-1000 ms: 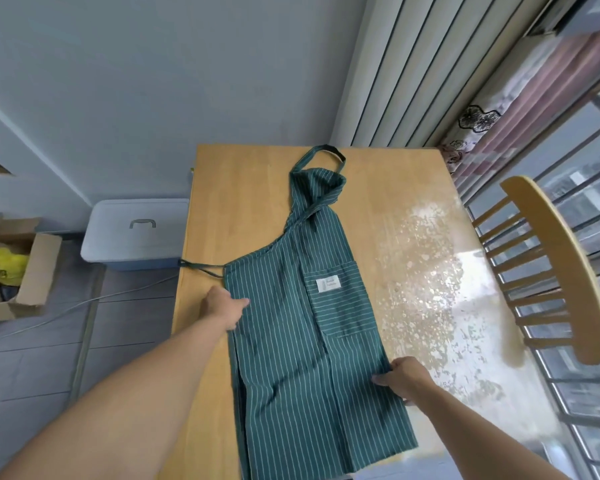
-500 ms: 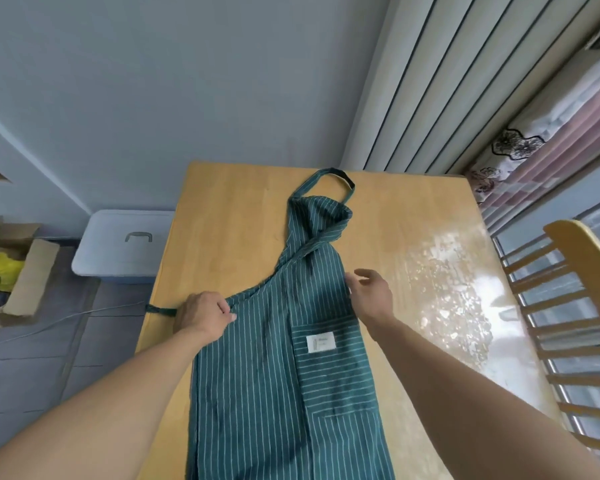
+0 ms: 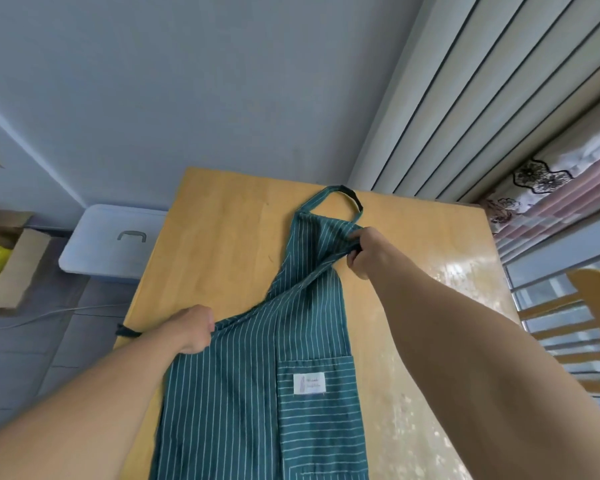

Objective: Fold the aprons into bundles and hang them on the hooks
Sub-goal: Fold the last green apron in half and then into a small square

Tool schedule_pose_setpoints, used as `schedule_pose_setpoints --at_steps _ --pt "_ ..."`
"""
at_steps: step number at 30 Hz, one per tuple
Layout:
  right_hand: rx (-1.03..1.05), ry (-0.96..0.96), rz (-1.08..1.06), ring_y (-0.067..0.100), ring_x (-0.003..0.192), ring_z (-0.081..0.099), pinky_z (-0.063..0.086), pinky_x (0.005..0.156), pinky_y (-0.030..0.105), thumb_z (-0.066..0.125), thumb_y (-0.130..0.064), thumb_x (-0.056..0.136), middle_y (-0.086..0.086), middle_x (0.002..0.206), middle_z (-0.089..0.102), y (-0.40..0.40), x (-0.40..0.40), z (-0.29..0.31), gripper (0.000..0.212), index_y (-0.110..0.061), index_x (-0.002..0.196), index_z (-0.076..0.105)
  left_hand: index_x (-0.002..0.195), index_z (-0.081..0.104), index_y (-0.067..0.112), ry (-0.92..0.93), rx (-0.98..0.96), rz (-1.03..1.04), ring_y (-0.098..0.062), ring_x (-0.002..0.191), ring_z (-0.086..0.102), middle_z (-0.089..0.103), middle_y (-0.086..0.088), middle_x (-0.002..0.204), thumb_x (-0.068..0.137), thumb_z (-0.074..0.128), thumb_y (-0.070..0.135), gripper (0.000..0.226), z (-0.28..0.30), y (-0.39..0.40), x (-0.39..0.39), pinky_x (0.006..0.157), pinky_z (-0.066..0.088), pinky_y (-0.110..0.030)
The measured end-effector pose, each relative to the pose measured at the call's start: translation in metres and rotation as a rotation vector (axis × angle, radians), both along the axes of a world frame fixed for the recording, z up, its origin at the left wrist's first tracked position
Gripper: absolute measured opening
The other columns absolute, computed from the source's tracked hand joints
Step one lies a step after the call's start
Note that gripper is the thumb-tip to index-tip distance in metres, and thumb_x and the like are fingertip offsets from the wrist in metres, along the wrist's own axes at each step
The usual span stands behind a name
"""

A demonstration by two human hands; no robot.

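A dark green apron (image 3: 243, 382) with thin white stripes lies lengthwise on the wooden table (image 3: 222, 244), folded narrow, its pocket with a white label (image 3: 309, 383) facing up. The neck loop (image 3: 340, 195) points to the far edge. My left hand (image 3: 191, 327) grips the apron's left waist corner, where a dark tie (image 3: 127, 331) hangs off the table's side. My right hand (image 3: 366, 251) pinches the folded bib's right edge just below the neck loop. No hooks are in view.
A pale plastic storage box (image 3: 108, 244) stands on the floor left of the table. A cardboard box (image 3: 11, 268) holding something yellow sits further left. A wooden chair (image 3: 589, 306) stands at the right, before a window with curtains (image 3: 551, 188).
My right hand has gone from the apron's lower right edge up to the bib near the neck loop. My left hand has stayed at the waist corner. The view has shifted closer.
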State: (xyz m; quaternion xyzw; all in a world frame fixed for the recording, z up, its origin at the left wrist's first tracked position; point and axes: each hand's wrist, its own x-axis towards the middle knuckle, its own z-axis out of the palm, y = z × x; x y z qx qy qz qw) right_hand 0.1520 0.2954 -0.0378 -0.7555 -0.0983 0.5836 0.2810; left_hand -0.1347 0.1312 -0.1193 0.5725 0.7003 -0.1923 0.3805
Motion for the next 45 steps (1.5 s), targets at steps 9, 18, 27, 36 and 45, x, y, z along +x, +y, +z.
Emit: schedule_pose_setpoints --at_steps 9,18,27,36,45 --pt "0.249 -0.143 0.006 0.026 0.094 0.057 0.045 0.051 0.008 0.039 -0.030 0.107 0.013 0.139 0.055 0.052 -0.043 0.004 0.042 -0.005 0.140 0.048 0.123 0.057 0.015 -0.043 -0.004 0.015 -0.020 0.114 0.055 0.053 -0.005 0.133 0.099 0.063 0.012 0.025 0.006 0.002 -0.003 0.094 0.046 -0.026" --pt "0.308 -0.760 0.933 0.028 0.097 0.060 0.054 0.075 0.031 0.056 -0.022 0.093 0.008 0.114 0.062 0.040 -0.077 0.018 0.033 -0.011 0.124 0.062 0.099 0.053 0.025 -0.100 -0.003 0.136 -0.016 0.105 0.056 0.056 -0.001 0.121 0.096 0.069 0.016 0.019 0.008 -0.001 -0.007 0.093 0.049 -0.027" --pt "0.118 -0.207 0.523 0.030 0.117 0.056 0.047 0.106 0.048 0.081 -0.020 0.083 0.007 0.120 0.059 0.046 -0.039 -0.028 0.046 -0.008 0.120 0.056 0.084 0.050 0.030 -0.106 -0.001 0.144 -0.012 0.087 0.053 0.053 0.004 0.100 0.093 0.072 0.016 0.028 0.000 0.001 -0.012 0.069 0.041 -0.023" --pt "0.521 -0.167 0.625 0.026 0.105 0.069 0.060 0.086 0.040 0.043 0.022 0.090 0.013 0.127 0.064 0.082 -0.044 0.005 0.071 -0.020 0.147 0.049 0.100 0.050 0.023 -0.080 0.002 0.068 -0.018 0.096 0.054 0.052 0.001 0.109 0.098 0.064 0.016 0.016 0.002 0.001 -0.008 0.079 0.044 -0.028" --pt "0.444 -0.778 0.895 0.023 0.100 0.064 0.055 0.081 0.043 0.049 -0.056 0.100 0.005 0.138 0.055 -0.063 0.013 -0.046 0.061 -0.019 0.145 0.032 0.097 0.056 0.017 -0.234 0.058 0.224 -0.014 0.072 0.051 0.057 -0.005 0.097 0.094 0.070 0.010 0.016 0.010 -0.007 -0.012 0.059 0.041 -0.024"
